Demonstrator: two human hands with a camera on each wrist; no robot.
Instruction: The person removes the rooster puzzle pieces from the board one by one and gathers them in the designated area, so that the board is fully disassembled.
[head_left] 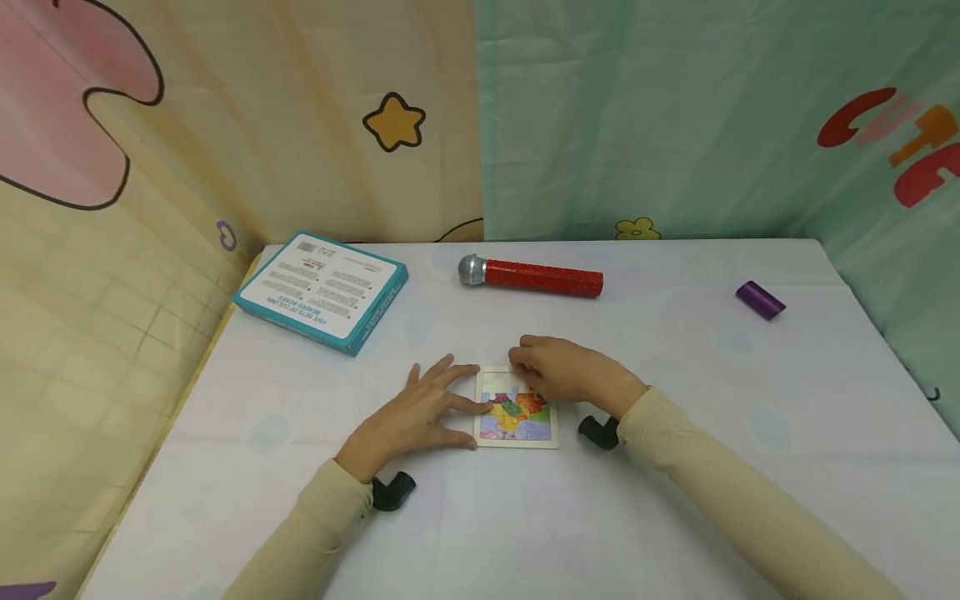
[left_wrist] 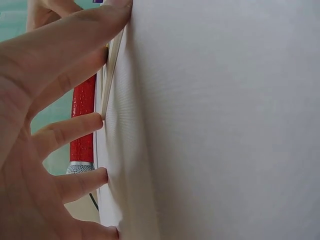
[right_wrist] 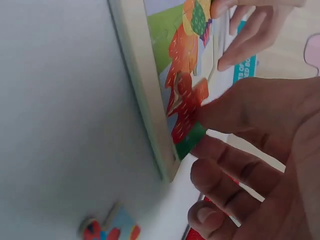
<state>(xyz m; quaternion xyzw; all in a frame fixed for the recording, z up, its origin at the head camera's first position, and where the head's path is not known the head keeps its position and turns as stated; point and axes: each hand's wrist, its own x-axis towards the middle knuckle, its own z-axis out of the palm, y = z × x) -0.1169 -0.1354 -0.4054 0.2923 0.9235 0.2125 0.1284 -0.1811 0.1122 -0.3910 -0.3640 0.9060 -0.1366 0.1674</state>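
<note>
Puzzle tray (head_left: 517, 444), one: pale-rimmed, flat on the white table (head_left: 675, 517) between the two hands; coloured pieces fill its lower part, pale base shows in the upper.
Left hand (head_left: 420, 412), fingers spread, gripping nothing: thumb and fingertips touch the tray's left side, one finger reaching onto the picture.
Right hand (head_left: 562, 371), closed in a pinch: thumb and finger hold a red-and-green piece (right_wrist: 187, 112), tilted over the tray's far right corner.
Loose piece (right_wrist: 117, 225), blue with red patches (blurred in the right wrist view): on the table, near the tray.
Teal box (head_left: 322, 287), white printed panel uppermost: far left.
Red microphone (head_left: 543, 277), silver mesh head pointing left: beyond the tray.
Purple cylinder (head_left: 761, 300): far right, lying on its side.
</note>
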